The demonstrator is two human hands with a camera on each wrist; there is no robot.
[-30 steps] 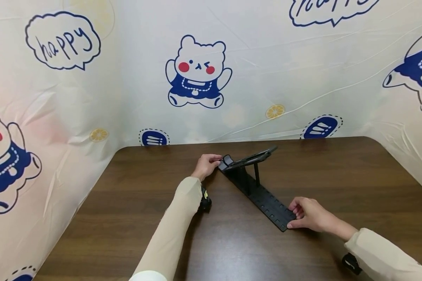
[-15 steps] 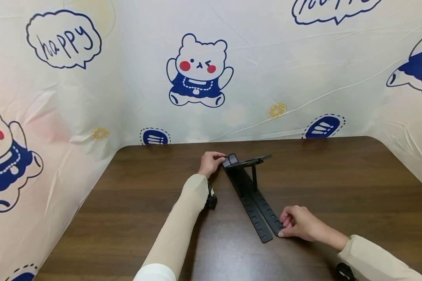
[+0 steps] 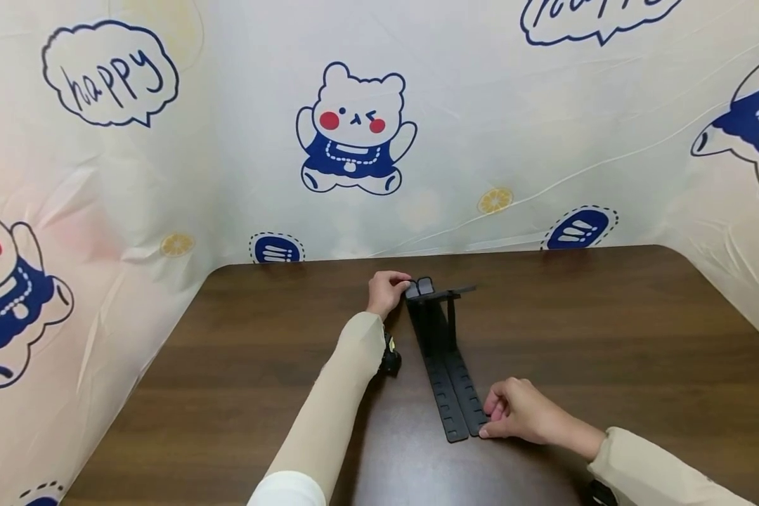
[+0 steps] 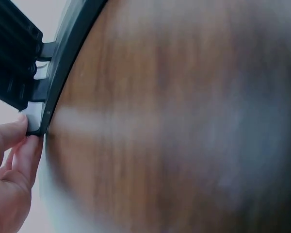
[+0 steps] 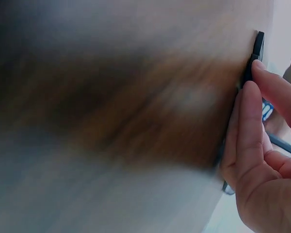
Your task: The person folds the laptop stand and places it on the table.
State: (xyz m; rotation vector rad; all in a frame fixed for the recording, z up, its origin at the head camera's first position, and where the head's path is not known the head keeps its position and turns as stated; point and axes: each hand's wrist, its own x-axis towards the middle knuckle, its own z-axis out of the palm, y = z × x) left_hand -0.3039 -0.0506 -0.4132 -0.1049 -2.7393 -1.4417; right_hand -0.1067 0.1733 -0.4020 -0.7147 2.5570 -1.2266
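On brown table (image 3: 240, 393), pinches black stand (image 3: 443, 393) at its eleven-o'clock end with left hand (image 3: 386, 291), five-o'clock end with right hand (image 3: 526, 412).

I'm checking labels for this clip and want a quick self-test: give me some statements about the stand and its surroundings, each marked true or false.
1. The left grip pinches the far end of the stand. True.
2. The right grip holds the near end of the stand. True.
3. The stand is white all over. False: it is mostly black, with grey pads at its far end.
4. The stand is folded completely flat. False: an upper part is raised on a post.
5. The table has a brown, wood-like top. True.
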